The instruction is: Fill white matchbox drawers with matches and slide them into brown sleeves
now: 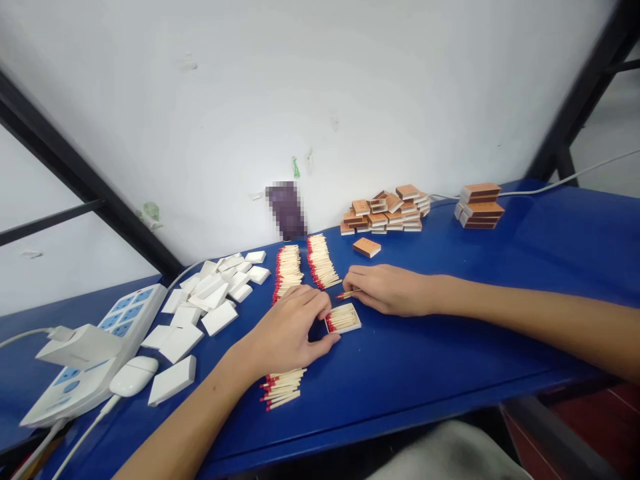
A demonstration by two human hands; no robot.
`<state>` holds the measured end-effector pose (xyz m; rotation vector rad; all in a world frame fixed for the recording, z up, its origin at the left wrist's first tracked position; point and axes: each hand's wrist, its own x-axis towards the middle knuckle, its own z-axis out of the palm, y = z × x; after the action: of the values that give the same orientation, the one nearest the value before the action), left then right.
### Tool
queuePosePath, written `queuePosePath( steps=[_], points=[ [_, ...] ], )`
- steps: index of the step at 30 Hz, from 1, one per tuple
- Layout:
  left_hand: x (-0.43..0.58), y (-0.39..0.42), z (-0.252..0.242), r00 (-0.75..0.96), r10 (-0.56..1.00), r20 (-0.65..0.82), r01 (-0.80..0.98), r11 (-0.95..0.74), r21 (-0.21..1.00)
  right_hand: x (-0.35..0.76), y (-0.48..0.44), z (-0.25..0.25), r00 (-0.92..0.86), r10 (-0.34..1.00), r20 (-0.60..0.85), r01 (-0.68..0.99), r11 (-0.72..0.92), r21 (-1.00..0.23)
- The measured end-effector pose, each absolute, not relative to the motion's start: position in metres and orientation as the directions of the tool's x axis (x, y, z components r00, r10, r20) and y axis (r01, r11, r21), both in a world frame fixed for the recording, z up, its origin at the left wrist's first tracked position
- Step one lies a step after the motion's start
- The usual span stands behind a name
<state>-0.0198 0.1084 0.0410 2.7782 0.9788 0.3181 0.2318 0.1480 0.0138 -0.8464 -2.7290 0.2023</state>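
My left hand [293, 327] rests on the blue table [450, 347], fingers curled around the left end of a small white tray of red-tipped matches [344, 318]. My right hand [387, 288] lies just beyond the tray, pinching a few matches [345, 294] at its fingertips. Two long rows of matches [303, 265] lie behind the hands. A further bunch of matches [283, 388] lies under my left wrist.
Several white empty trays [210, 300] lie at left beside a white power strip [100, 347] with plugged adapters. Stacks of brown matchboxes [387, 212] and a second stack [480, 205] stand by the wall. One single matchbox [367, 247] lies alone.
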Motion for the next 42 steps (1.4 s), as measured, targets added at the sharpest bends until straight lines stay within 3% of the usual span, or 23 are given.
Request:
queuePosePath(
  steps=[6, 16, 24, 32, 42],
  points=[
    [-0.018, 0.108, 0.042, 0.765, 0.629, 0.141, 0.592, -0.772, 0.229, 0.231, 0.149, 0.013, -0.801, 0.541, 0.257, 0.450, 0.827, -0.338],
    [-0.021, 0.108, 0.040, 0.762, 0.632, 0.142, 0.595, -0.769, 0.233, 0.226, 0.138, 0.024, -0.738, 0.585, 0.337, 0.465, 0.803, -0.374],
    [-0.022, 0.108, 0.038, 0.751, 0.640, 0.163, 0.606, -0.765, 0.217, 0.216, 0.128, 0.029, -0.749, 0.573, 0.333, 0.392, 0.788, -0.474],
    [-0.021, 0.108, 0.039, 0.744, 0.643, 0.183, 0.590, -0.760, 0.273, 0.211, 0.123, 0.023, -0.779, 0.531, 0.335, 0.360, 0.815, -0.454],
    [-0.020, 0.108, 0.040, 0.741, 0.650, 0.168, 0.602, -0.754, 0.263, 0.206, 0.122, 0.016, -0.700, 0.558, 0.445, 0.308, 0.799, -0.517]
  ],
)
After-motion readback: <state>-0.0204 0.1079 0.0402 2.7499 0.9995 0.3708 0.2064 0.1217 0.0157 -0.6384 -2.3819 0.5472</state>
